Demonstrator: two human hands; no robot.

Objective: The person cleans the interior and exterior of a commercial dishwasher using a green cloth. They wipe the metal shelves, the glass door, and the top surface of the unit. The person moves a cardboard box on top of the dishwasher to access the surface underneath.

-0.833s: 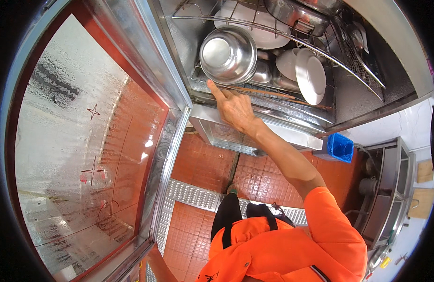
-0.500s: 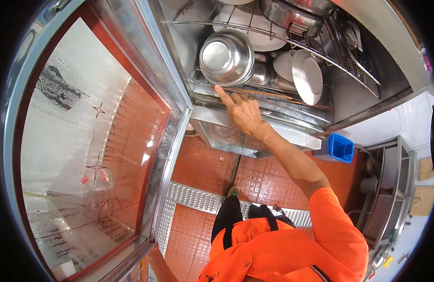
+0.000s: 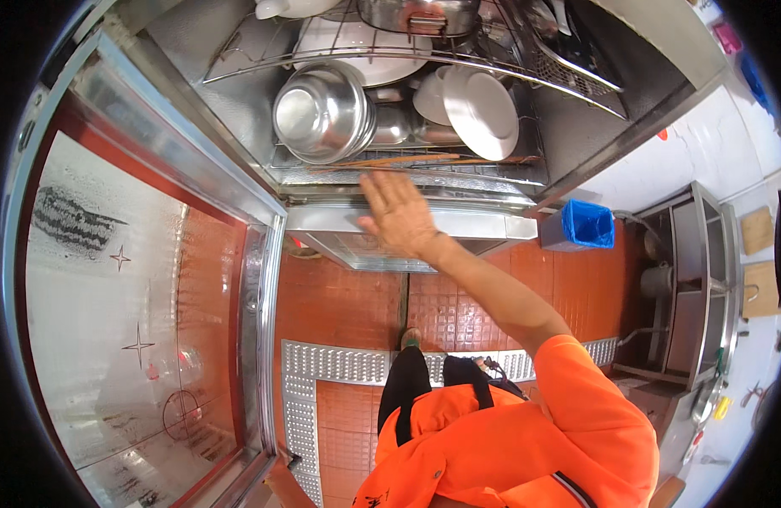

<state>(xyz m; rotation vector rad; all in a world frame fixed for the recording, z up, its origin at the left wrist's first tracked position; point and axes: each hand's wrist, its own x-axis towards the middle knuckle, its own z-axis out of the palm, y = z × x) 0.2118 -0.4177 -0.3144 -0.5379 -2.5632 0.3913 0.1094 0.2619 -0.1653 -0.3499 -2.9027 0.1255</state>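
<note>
- Red tile floor lies on the near side of the steel bowls, well below them; a studded metal strip crosses it, nearer the person;
- steel bowls sit stacked and tipped over inside a metal cabinet, bottoms facing outward;
- right hand is just to the near right of the bowls, palm down and stretched out wide, thumb apart from the fingers, nothing in it; it's over a metal-framed panel, but honestly can't tell if it touches anything;
- thin brown sticks lie just on the near side of the bowls, right past the fingertips;
- left forearm shows way nearer than the bowls, low by the glass door; the hand itself is hidden, so can't tell what it's doing; that door stands swung out left of the bowls;
- white plate leans to the right of the bowls; blue-lined bin is farther right, lower down.
</note>
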